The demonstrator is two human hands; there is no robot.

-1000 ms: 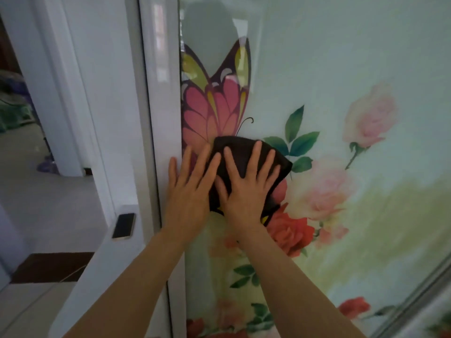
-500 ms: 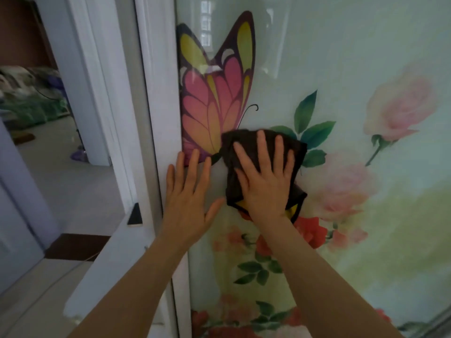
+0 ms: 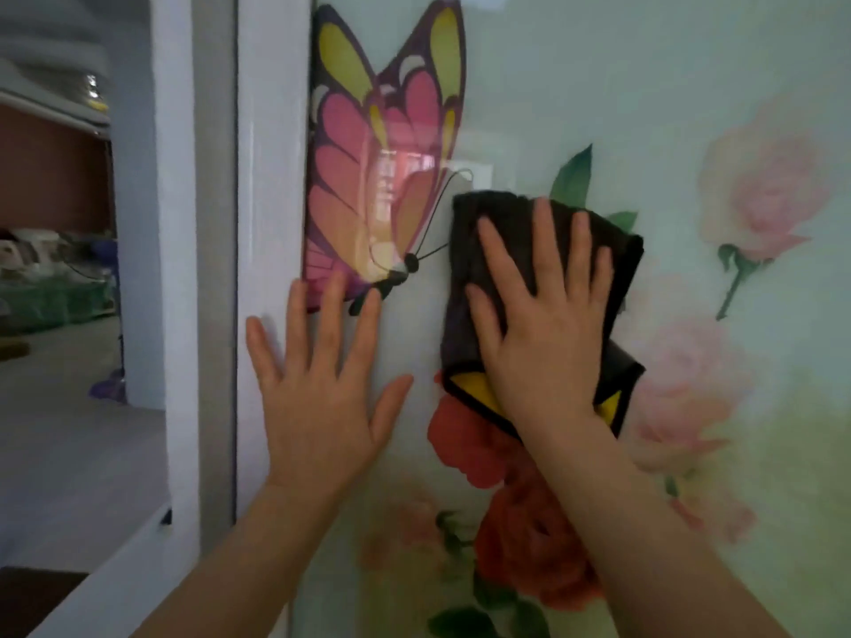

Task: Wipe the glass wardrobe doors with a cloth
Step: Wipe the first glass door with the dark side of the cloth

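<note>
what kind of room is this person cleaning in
Probably a bedroom or hallway in a home. The right hand presses a dark cloth on a glass wardrobe door printed with a butterfly and roses; a white door frame opens onto another room at left.

Single head-worn view, facing forward, close to the glass door [image 3: 598, 85], both hands central

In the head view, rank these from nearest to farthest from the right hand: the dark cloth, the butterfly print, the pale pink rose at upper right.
1. Dark cloth: directly under the right hand, pressed to the glass.
2. Butterfly print: just left of the cloth.
3. Pale pink rose: upper right, well past the cloth's edge.
</note>
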